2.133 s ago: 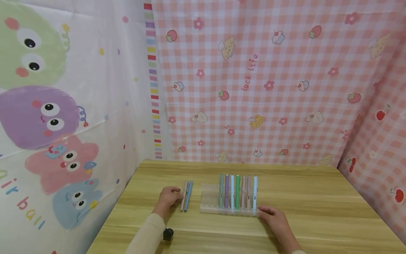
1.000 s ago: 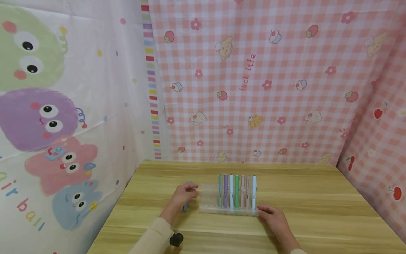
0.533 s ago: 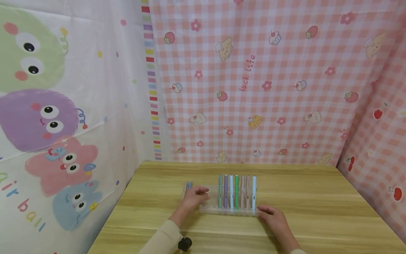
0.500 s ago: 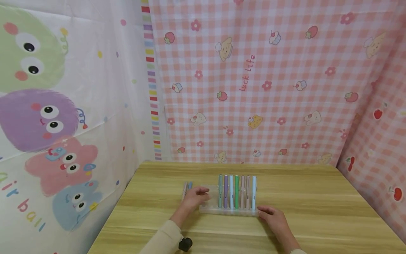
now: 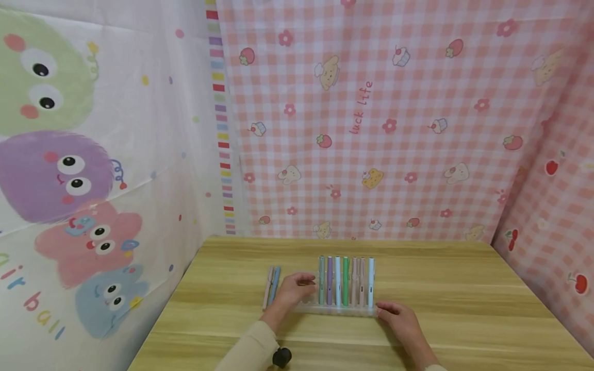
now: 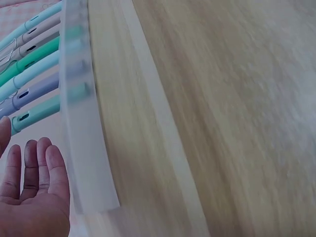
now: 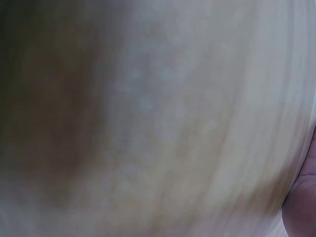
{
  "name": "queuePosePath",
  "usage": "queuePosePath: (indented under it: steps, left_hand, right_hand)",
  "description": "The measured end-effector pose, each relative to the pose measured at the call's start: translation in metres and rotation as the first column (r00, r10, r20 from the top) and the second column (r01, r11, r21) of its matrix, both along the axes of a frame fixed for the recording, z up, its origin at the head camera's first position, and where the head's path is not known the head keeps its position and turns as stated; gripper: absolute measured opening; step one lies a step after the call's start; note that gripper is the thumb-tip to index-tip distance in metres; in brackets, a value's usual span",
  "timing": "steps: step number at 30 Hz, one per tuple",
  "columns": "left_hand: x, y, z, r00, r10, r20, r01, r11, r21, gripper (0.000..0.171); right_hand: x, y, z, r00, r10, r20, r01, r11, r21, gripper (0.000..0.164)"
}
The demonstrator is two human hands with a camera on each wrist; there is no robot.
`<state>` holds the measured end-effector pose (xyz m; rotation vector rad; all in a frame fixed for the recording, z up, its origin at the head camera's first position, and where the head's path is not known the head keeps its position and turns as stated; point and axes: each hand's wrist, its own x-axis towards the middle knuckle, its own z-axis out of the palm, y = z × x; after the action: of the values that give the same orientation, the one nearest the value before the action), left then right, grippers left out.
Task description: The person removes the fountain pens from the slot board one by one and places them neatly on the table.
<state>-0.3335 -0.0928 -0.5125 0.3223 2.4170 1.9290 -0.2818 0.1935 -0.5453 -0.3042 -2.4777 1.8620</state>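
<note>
A clear plastic pen rack (image 5: pixel 334 309) stands on the table, holding several upright pens, among them a teal pen (image 5: pixel 322 281), a purple pen (image 5: pixel 330 281) and a green pen (image 5: pixel 345 282). My left hand (image 5: pixel 293 291) is in front of the rack's left part, fingertips close to the teal pen. In the left wrist view its fingers (image 6: pixel 37 170) are extended, with nothing between them. My right hand (image 5: pixel 400 318) rests its fingertips at the rack's right end. Only part of that hand (image 7: pixel 302 202) shows at the edge of the right wrist view.
Left of the rack, a pinkish pen (image 5: pixel 268 287) and a blue pen (image 5: pixel 275 285) lie side by side on the wooden table (image 5: pixel 455 288). A black device (image 5: pixel 281 357) sits at the left wrist. Patterned cloths (image 5: pixel 371 129) hang behind and at both sides.
My left hand has moved right, from beside the two loose pens, over them, to the rack's left part. Those pens still lie there. My right hand has stayed at the rack's end.
</note>
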Motion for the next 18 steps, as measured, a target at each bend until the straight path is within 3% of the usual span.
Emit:
queuePosePath:
  steps: [18]
  left_hand:
    - [-0.006,0.019,-0.004,0.996,0.008,0.094,-0.013,0.999,0.046,0.033]
  right_hand:
    - [0.001,0.000,0.000,1.000,-0.008,0.000,0.008,1.000,-0.027,0.023]
